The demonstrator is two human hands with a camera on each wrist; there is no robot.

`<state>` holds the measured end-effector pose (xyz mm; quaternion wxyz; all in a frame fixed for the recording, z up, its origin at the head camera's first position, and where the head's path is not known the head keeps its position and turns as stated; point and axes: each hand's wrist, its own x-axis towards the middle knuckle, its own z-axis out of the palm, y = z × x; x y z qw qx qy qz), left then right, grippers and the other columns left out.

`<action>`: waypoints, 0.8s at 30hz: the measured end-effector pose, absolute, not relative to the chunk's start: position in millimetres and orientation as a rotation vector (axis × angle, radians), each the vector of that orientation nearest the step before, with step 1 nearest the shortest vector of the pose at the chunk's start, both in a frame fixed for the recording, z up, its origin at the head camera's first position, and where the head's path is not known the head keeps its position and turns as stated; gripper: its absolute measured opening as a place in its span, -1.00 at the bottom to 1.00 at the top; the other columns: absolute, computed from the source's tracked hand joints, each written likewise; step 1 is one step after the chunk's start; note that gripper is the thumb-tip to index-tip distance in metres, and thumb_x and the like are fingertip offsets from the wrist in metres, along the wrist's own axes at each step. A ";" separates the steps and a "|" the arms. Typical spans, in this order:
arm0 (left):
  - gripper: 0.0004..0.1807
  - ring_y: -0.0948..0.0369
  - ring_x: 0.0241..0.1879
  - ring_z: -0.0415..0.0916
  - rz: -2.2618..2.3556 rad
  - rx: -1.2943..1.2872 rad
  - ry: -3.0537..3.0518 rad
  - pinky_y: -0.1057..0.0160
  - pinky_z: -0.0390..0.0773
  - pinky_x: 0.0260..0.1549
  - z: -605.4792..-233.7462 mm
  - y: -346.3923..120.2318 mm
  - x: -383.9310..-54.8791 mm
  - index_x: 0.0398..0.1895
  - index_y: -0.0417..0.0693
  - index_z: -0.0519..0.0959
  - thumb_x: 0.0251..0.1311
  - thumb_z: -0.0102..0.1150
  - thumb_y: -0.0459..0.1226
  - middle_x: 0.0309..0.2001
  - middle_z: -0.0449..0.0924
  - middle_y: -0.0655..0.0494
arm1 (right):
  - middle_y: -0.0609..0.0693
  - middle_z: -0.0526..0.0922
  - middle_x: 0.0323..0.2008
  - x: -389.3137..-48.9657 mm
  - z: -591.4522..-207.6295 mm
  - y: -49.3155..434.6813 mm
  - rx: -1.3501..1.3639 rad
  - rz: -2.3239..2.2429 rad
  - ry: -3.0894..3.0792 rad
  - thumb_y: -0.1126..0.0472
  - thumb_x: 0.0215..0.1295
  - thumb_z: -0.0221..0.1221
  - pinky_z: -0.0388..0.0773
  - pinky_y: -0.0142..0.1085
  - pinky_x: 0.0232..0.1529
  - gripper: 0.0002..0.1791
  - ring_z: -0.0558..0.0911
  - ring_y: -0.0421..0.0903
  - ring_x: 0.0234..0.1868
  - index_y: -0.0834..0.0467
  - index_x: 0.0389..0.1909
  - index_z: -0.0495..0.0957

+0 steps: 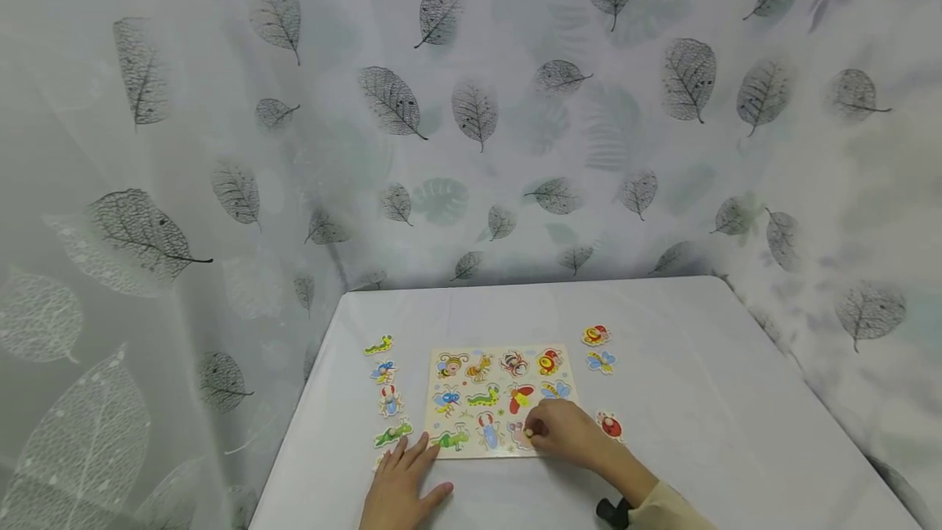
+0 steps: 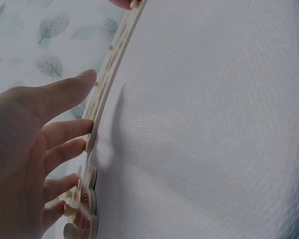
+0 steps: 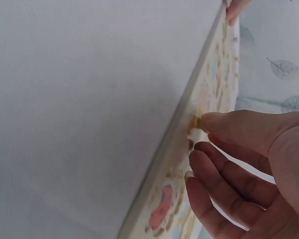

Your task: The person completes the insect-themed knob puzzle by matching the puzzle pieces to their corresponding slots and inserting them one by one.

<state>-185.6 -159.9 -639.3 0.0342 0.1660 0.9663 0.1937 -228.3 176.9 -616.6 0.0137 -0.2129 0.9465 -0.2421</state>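
A wooden insect puzzle board (image 1: 503,455) lies on the white table, with rows of colourful bug pictures. My right hand (image 1: 570,434) is over its lower right part, thumb and fingers pinching a small puzzle piece (image 3: 197,122) at the bottom row; the fingers hide most of it. My left hand (image 1: 401,481) has its fingers spread, with fingertips at the board's lower left corner. In the left wrist view, two fingers touch the board's edge (image 2: 102,99), while the lower fingers are at a loose knobbed piece (image 2: 84,209) beside it.
Left of the board is a column of loose pieces, among them a caterpillar (image 1: 379,345), a blue fly (image 1: 383,372), a beetle (image 1: 391,401) and a grasshopper (image 1: 393,433). On the right lie a snail-like red-yellow bug (image 1: 596,335), a dragonfly (image 1: 601,362) and a ladybug (image 1: 609,425). Leaf-patterned curtains surround the table.
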 end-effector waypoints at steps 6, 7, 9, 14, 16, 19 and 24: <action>-0.15 -0.26 0.52 0.19 0.594 0.518 2.991 -0.42 0.14 0.43 -643.1 -161.2 -185.8 0.39 0.06 0.56 0.19 0.23 0.38 0.48 0.43 0.02 | -0.18 0.70 -0.34 -219.9 -603.2 198.8 -0.600 -0.779 2.995 0.29 0.18 0.46 0.60 -0.32 -0.31 -0.84 0.57 -0.28 -0.34 0.11 -0.21 0.77; -0.16 -0.26 0.52 0.20 0.600 0.520 2.994 -0.42 0.14 0.43 -643.5 -161.1 -185.8 0.38 0.06 0.56 0.19 0.23 0.38 0.48 0.43 0.03 | -0.17 0.70 -0.33 -218.2 -601.1 204.5 -0.577 -0.778 3.009 0.29 0.18 0.46 0.60 -0.31 -0.30 -0.84 0.59 -0.26 -0.33 0.11 -0.21 0.76; -0.17 -0.26 0.52 0.20 0.622 0.524 2.998 -0.42 0.15 0.43 -643.5 -160.6 -185.2 0.38 0.07 0.56 0.19 0.24 0.36 0.48 0.44 0.03 | -0.18 0.70 -0.31 -215.3 -598.5 216.4 -0.508 -0.775 3.037 0.27 0.18 0.49 0.61 -0.29 -0.28 -0.83 0.61 -0.23 -0.30 0.09 -0.21 0.76; -0.19 -0.26 0.51 0.20 0.650 0.527 3.007 -0.41 0.15 0.44 -640.9 -161.3 -185.7 0.38 0.06 0.56 0.20 0.27 0.33 0.48 0.44 0.03 | -0.21 0.69 -0.28 -214.2 -593.4 242.8 -0.304 -0.753 3.086 0.25 0.14 0.52 0.63 -0.25 -0.23 -0.80 0.63 -0.21 -0.23 0.04 -0.21 0.76; -0.19 -0.27 0.51 0.20 0.651 0.525 2.999 -0.42 0.14 0.43 -640.6 -161.5 -186.4 0.38 0.06 0.57 0.20 0.27 0.34 0.48 0.44 0.02 | -0.19 0.69 -0.27 -213.2 -591.9 253.0 -0.242 -0.723 3.101 0.25 0.13 0.53 0.63 -0.23 -0.22 -0.77 0.64 -0.18 -0.22 0.04 -0.19 0.76; -0.17 -0.27 0.52 0.19 0.637 0.513 2.982 -0.43 0.13 0.43 -642.0 -161.5 -187.4 0.37 0.06 0.57 0.19 0.24 0.37 0.48 0.44 0.02 | -0.12 0.70 -0.24 -209.9 -589.6 267.8 -0.181 -0.683 3.103 0.25 0.10 0.55 0.66 -0.18 -0.19 -0.72 0.66 -0.10 -0.18 0.08 -0.15 0.76; -0.14 -0.26 0.53 0.18 0.597 0.497 2.979 -0.42 0.13 0.44 -646.8 -160.5 -188.6 0.37 0.08 0.57 0.17 0.20 0.42 0.48 0.44 0.04 | -0.07 0.70 -0.23 -203.9 -586.4 285.4 -0.164 -0.669 3.082 0.29 0.04 0.55 0.67 -0.11 -0.20 -0.69 0.68 -0.03 -0.17 0.11 -0.17 0.75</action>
